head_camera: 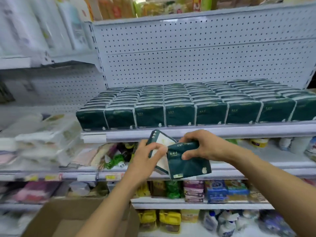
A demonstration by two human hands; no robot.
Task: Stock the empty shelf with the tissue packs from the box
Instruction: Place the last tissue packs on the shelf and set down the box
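Two dark green tissue packs are held in front of the shelf's front lip. My left hand (147, 151) grips one tissue pack (158, 139), tilted with its white side showing. My right hand (199, 145) grips the other tissue pack (188, 165), its dark face towards me. The two packs overlap. Above them the white shelf (188, 131) carries several rows of the same green packs (179, 115), packed in one layer across its width. The open cardboard box (56, 218) sits at the bottom left, partly hidden by my left forearm.
A white pegboard back wall (188, 53) rises behind the green packs, with open height above them. White paper-goods bundles (46, 134) fill the shelves at the left. Lower shelves hold coloured packets (215, 189) and bottles (222, 223).
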